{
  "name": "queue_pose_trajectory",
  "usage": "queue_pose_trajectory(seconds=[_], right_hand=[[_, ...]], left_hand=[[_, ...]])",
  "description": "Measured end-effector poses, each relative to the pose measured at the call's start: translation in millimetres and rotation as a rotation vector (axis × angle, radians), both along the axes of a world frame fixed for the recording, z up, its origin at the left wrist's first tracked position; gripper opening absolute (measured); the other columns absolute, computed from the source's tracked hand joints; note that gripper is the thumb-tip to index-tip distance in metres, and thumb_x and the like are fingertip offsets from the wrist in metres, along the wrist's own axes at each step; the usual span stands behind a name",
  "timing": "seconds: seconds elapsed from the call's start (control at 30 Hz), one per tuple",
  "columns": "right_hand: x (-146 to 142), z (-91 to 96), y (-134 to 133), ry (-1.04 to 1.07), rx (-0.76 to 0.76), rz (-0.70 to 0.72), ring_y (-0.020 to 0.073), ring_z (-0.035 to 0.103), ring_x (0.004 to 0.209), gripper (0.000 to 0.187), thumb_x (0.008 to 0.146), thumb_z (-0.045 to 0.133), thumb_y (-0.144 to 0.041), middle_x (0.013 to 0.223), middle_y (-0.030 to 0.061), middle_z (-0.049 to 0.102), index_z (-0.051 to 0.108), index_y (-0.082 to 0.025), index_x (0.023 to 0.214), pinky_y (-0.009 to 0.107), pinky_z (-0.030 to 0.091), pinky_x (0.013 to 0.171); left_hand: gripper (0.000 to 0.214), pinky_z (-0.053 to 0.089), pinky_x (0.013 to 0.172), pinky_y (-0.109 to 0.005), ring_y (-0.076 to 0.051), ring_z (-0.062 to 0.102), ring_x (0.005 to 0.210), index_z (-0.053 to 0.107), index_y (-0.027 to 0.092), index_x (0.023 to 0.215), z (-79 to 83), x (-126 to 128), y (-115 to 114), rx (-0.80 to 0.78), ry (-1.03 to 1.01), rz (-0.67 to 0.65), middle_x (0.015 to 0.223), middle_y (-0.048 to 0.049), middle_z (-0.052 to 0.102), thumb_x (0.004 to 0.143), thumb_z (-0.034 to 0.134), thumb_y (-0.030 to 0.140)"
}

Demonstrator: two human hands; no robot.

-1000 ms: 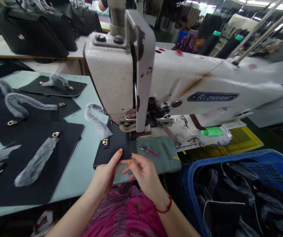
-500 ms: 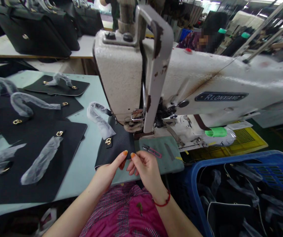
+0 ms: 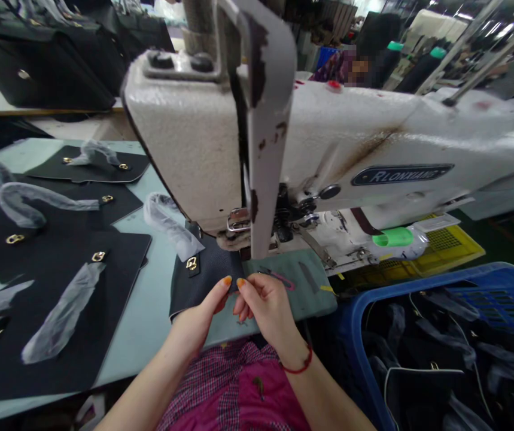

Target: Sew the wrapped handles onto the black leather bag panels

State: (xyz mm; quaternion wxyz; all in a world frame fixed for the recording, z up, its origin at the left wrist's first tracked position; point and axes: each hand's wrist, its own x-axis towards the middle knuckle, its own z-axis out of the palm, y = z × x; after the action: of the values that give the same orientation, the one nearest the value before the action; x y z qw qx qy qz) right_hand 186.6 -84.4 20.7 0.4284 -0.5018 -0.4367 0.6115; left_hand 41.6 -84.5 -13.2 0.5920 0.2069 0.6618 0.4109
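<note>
Nameplate "RLONXIANG" (image 3: 403,174) on sewing machine (image 3: 185,137)

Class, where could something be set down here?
Free: the tabletop strip between the large black panel and the panel at the left hand; the front corner between the right hand and blue basket. Crowded: the left side, with overlapping panels and wrapped straps.
</note>
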Motion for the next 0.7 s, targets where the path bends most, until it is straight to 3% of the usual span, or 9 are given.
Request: queue_pose_trajectory(seconds=[0.3, 0.7], right_hand=[[-3, -1.5, 22, 0.005, 0.009, 0.008, 0.0067, 0.052, 0.042, 0.040, 0.090, 0.055, -0.045, 0.052, -0.0008, 0.061, 0.057, -0.016, 0.063, 0.017, 0.037, 0.045], [-14, -5.0, 42, -0.027, 0.079, -0.066, 0.0077, 0.055, 0.041, 0.041, 0.091, 0.053, -0.048, 0.054, 0.0002, 0.063, 0.062, -0.015, 0.070, 0.017, 0.039, 0.044]], left_hand=[[0.038, 0.049, 0.060, -0.027, -0.018, 0.060, 0.062, 0.072, 0.012, 0.070, 9.5, 2, 23, 0.112, -0.095, -0.037, 0.064, -0.0061, 0.067, 0.060, 0.080, 0.048], [0.039, 0.033, 0.049, -0.022, -0.009, 0.040, 0.048, 0.054, 0.017, 0.052, 17.9, 0, 54, 0.206, -0.078, -0.097, 0.046, 0.0036, 0.044, 0.061, 0.074, 0.048]])
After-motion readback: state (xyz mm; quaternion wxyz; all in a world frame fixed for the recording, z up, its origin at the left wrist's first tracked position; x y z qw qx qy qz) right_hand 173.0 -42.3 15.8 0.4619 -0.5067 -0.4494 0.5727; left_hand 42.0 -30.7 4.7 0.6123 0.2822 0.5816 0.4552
